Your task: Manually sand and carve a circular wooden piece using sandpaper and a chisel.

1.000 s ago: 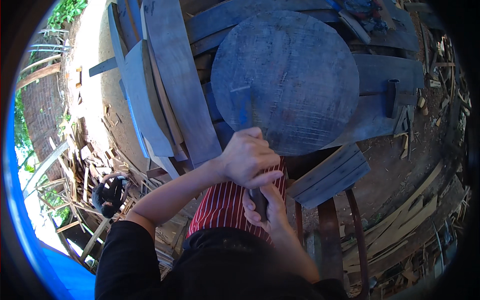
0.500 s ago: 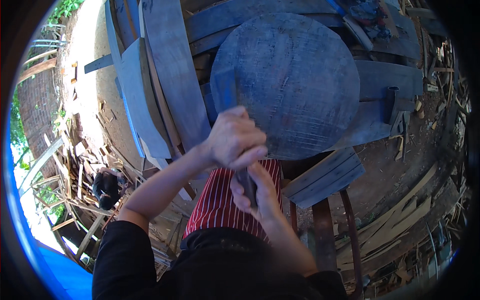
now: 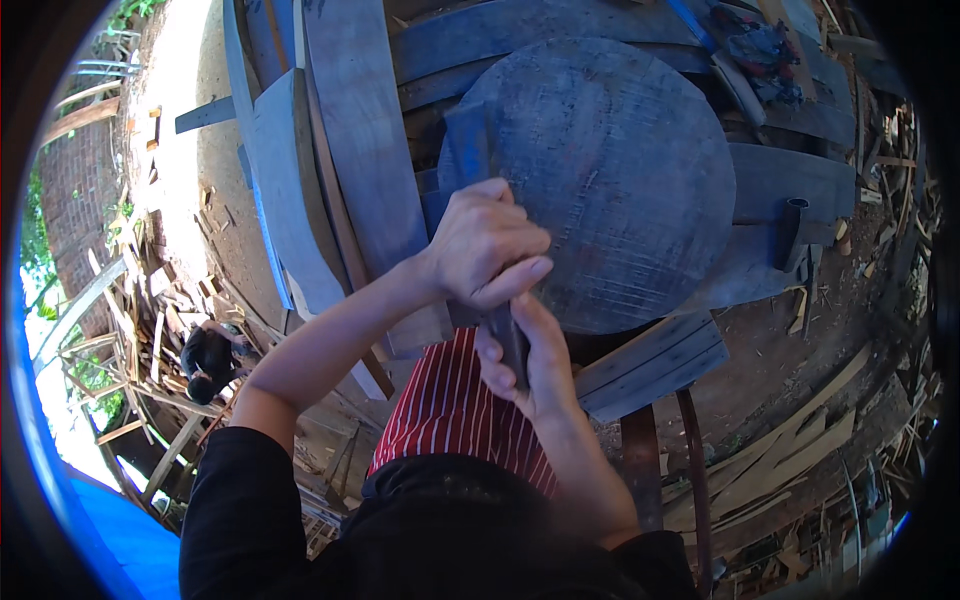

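My left hand (image 3: 488, 245) is closed in a fist over the near left part of a round, scored wooden disc (image 3: 625, 190). A flat blue-grey bar (image 3: 472, 140) sticks out beyond this fist, blurred at its far end. Just below and nearer me, my right hand (image 3: 540, 355) grips a dark grey, block-like end (image 3: 514, 350) between thumb and fingers. The hands nearly touch. Bar and dark end line up, but the left fist hides the stretch between them, so I cannot tell whether they are one tool.
Long planks (image 3: 365, 130) lie left of the disc, and a curved board (image 3: 290, 190) beside them. A dark tube (image 3: 790, 232) stands at the right. A short slatted board (image 3: 655, 365) is near my right arm. Another person (image 3: 210, 358) crouches among scrap wood at far left.
Both hands have moved away from me across the disc, and the blue-grey bar has gone with them. Both grips stay closed. The whole view has shifted slightly.
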### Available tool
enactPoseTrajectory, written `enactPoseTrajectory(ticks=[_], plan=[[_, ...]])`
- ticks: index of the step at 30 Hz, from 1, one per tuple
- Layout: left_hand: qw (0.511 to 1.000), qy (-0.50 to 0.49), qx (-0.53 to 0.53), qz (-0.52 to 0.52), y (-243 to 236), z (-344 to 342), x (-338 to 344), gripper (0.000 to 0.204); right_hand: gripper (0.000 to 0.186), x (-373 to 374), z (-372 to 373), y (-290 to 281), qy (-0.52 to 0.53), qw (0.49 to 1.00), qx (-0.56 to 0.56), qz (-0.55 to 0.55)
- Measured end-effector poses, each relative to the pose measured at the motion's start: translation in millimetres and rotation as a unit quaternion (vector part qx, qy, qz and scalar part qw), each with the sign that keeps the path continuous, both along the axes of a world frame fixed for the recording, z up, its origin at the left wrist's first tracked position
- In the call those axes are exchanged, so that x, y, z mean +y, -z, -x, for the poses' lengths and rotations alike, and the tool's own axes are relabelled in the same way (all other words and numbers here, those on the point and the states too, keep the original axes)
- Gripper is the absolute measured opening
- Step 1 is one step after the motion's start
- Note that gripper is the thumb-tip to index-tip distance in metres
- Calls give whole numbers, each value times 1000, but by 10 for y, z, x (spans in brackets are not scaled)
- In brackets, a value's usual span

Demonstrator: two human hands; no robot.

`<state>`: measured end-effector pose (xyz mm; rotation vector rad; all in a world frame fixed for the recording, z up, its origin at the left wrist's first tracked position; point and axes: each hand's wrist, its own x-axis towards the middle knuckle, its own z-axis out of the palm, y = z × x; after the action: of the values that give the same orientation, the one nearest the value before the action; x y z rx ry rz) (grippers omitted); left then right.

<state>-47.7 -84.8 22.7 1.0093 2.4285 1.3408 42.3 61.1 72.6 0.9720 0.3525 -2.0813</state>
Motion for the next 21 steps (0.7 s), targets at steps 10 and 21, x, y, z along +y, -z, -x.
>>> enactPoseTrajectory(ticks=[10, 21], plan=[[1000, 5, -12, 6, -115, -99, -10, 37, 35, 10, -75, -181, -9, 999, -36, 13], [997, -15, -73, -2, -239, -482, -24, 37, 34, -12, -369, -282, -16, 999, -28, 21]])
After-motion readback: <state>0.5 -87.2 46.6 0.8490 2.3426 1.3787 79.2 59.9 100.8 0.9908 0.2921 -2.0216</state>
